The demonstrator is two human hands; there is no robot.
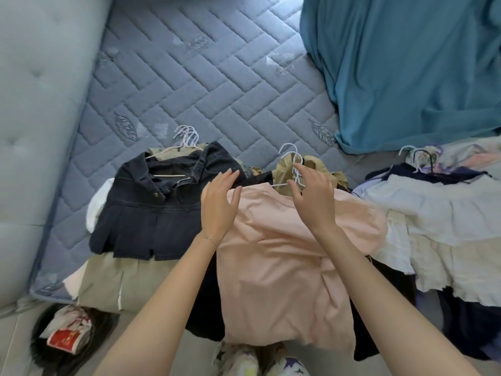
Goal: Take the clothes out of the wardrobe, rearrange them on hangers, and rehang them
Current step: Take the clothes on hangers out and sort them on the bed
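Headboard, pale and tufted, fills the left edge, with a quilted grey-blue mattress beside it. On the floor at lower left sits a dark bag holding a red-and-white packet (there is print on the red, too blurred to read). On the mattress's near edge a denim skirt lies on a hanger atop a khaki garment, with a bunch of white hooks poking out above it. The left hand is open, fingers straight and close together, held at the left shoulder of the pink shirt. The shirt lies flat in the middle of the pile and hangs over the bed's edge. The right hand is open too, fingers spread and loosely bent over the shirt's collar, tips by the white hanger; whether they touch the wire I cannot tell. Neither hand has hold of anything. Tan cloth shows under that hanger. Further right lie white ruffled skirts with a black hanger, and a teal sheet is heaped behind.
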